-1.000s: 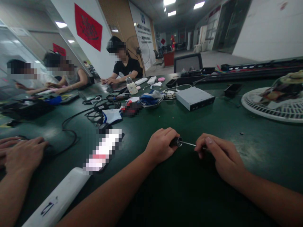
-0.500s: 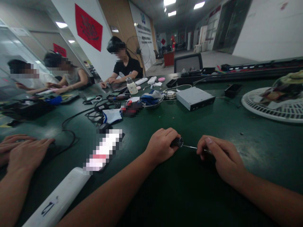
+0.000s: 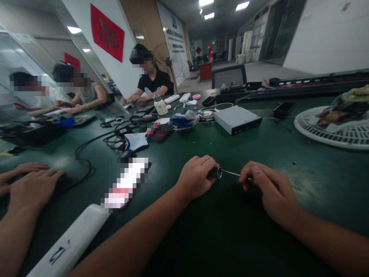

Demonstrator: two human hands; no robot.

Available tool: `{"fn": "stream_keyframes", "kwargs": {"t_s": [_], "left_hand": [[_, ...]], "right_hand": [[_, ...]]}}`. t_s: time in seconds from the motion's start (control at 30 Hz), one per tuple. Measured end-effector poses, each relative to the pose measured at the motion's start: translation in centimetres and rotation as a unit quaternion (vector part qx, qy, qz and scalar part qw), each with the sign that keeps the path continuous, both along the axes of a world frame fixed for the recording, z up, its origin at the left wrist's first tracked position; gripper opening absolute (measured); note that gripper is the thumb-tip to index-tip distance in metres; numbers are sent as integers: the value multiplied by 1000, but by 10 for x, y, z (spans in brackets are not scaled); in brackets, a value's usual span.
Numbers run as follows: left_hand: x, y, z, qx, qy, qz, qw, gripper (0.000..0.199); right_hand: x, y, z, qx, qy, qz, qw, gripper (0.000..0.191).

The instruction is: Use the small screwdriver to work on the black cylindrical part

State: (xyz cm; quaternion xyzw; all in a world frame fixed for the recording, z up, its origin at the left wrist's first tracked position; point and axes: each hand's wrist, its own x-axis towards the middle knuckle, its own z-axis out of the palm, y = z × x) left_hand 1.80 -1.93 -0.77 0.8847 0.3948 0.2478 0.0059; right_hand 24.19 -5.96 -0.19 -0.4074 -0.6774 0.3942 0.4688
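Note:
Just above the green table, my left hand (image 3: pixel 194 176) is closed around a short black cylinder (image 3: pixel 213 172) with a shiny metal ring at its open end. Its other end is hidden in my palm. My right hand (image 3: pixel 273 190) pinches a screwdriver (image 3: pixel 231 173) with a thin metal shaft; most of its handle is covered by my fingers. The shaft points left at the ringed end of the cylinder. Whether the tip touches the ring or enters it, I cannot tell.
A grey optical drive (image 3: pixel 236 117) lies beyond my hands. At right is a round white slatted plastic piece (image 3: pixel 309 132). Left of my arm are a lit phone (image 3: pixel 129 181), a long white case (image 3: pixel 69 238) and another person's hand (image 3: pixel 34 190). Cables (image 3: pixel 89 163) and other people are farther off.
My right hand has risen slightly, and the screwdriver shaft now slopes more steeply up toward the cylinder. My left hand has barely moved. The neighbouring person's hands have shifted a little.

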Motion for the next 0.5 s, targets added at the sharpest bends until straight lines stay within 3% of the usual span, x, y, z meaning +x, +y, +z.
{"fn": "stream_keyframes", "kwargs": {"t_s": [0.13,0.37,0.5], "left_hand": [[0,0,1,2,2,-4,1000,15],[1,0,1,0,6,-4,1000,15],[1,0,1,1,7,-4,1000,14]], "right_hand": [[0,-1,1,-14,15,47,999,43],[2,0,-3,-30,-8,-21,999,45],[1,-1,-2,-16,2,0,1000,42]]}}
